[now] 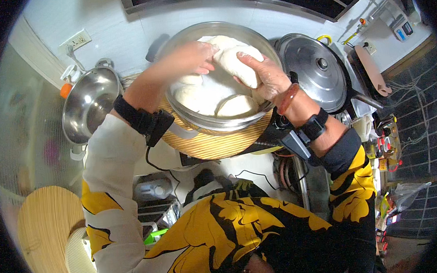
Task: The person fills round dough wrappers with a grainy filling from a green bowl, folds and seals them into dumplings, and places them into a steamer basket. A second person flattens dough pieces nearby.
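A round metal steamer pot (221, 123) stands on a slatted round mat with several smooth white buns or dough pieces inside, one of them a rounded bun (239, 106) near the front rim. My right hand (269, 77) grips a large white dough piece (239, 65) from its right side, thumb on top, held up within the pot. At the upper left of the pot is my left hand (198, 57), blurred, fingers apart beside the held piece's far end. Whether its fingertips touch the dough is hard to tell. White residue coats my right fingers.
An empty steel basin (92, 104) sits at left. To the right, a lidded wok (314, 70) has a handle (366, 100) jutting towards me. The slatted mat (215, 146) extends past the pot over a black stove edge. Cables hang from my wrist devices. Bottles (389, 163) crowd the far right.
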Motion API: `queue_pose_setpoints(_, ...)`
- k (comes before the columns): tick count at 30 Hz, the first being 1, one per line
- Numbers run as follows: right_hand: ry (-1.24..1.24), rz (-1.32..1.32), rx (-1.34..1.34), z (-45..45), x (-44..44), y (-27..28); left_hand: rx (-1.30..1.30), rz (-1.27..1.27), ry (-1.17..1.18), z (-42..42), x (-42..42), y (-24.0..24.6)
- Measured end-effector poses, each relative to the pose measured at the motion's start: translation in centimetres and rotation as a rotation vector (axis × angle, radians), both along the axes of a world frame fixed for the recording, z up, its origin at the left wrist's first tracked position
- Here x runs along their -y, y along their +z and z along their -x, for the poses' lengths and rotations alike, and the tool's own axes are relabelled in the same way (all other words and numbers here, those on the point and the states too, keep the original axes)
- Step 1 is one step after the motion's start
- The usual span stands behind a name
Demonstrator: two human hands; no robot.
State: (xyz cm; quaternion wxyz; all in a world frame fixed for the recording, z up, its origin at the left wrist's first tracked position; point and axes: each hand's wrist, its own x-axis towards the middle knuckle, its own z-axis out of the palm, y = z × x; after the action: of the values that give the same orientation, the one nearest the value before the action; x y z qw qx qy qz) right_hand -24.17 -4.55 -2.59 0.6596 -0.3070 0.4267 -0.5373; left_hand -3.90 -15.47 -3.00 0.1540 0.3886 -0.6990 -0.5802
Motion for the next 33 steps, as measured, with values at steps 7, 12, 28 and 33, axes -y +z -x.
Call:
queue_pose_setpoints(7, -0.065, 0.016, -0.353, -2.3, 2.5, -3.4, -0.145, -0.27, -0.103, 0.0, 2.8, -2.8)
queue_pose_setpoints(12, 0.085, 0.171, -0.78, -1.3, 4.6, -5.1, 0.102, -0.204, -0.07, 0.9, 3.7, -1.7)
queue_pose_setpoints(28, 0.606, 0.396, -0.971, 1.7, 6.2, -4.3, 0.078, -0.36, -0.319, -0.4, 2.8, -2.5)
queue_pose_setpoints(33, 0.592, 0.33, -1.014, 1.7, 6.1, -4.4, 0.021, -0.355, -0.178, -0.3, 2.2, -4.4)
